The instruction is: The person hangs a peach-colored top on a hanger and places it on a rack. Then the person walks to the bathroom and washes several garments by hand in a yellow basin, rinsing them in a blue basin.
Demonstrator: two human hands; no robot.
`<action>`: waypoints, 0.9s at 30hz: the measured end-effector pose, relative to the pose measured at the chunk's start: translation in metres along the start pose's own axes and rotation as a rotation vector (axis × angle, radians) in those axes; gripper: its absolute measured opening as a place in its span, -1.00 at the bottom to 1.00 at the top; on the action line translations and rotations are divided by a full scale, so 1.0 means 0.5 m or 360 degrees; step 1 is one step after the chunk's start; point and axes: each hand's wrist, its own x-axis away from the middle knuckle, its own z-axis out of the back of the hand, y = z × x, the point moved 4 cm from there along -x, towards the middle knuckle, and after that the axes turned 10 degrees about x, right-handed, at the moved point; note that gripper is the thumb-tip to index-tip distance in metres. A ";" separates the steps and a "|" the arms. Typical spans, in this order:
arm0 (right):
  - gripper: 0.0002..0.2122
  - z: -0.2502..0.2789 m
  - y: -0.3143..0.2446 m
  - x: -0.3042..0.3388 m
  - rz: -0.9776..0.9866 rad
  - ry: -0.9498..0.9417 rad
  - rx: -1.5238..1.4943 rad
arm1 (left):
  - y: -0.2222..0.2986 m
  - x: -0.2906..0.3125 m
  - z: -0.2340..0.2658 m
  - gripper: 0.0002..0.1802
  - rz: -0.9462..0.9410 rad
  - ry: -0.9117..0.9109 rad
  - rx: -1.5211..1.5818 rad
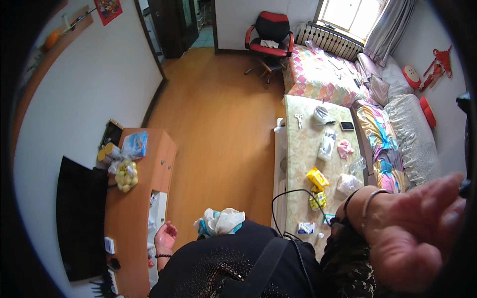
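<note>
My right hand is raised close to the camera on the right, large and slightly blurred. Its fingers stretch toward the dark rim, and I see nothing held in it; the fingertips are partly cut off by shadow. A bracelet and a dark band circle that wrist. My left hand hangs low beside the wooden cabinet, palm up, fingers loosely curled and nothing in them. A white and teal cloth bunches at the front of my black top. A black cable loops from my front over the table's edge.
Right of me stands a long marble-patterned table with scissors, a phone, a yellow pack, a pink cloth and plastic bags. A television is at left. A swivel chair and bed stand farther off.
</note>
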 end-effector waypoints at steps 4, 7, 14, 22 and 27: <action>-0.64 -0.106 0.191 0.163 -0.0862 -0.0287 0.0216 | 0.023 -0.126 -0.113 -0.82 0.0071 0.0046 0.0023; -0.71 -0.211 0.340 0.382 -0.1666 -0.0813 -0.0074 | 0.063 -0.268 -0.225 -0.80 0.0120 -0.0056 0.0017; -0.83 -0.325 0.512 0.809 -0.3341 -0.0245 -0.0384 | 0.193 -0.585 -0.673 -0.77 0.0274 -0.0511 -0.0123; -0.84 -0.393 0.693 0.982 -0.3584 0.0399 -0.0540 | 0.179 -0.753 -1.252 -0.76 0.0518 -0.0883 -0.0469; -0.84 -0.389 0.913 1.079 -0.3498 0.0502 -0.0589 | 0.080 -0.843 -1.488 -0.75 0.0613 -0.0959 -0.0466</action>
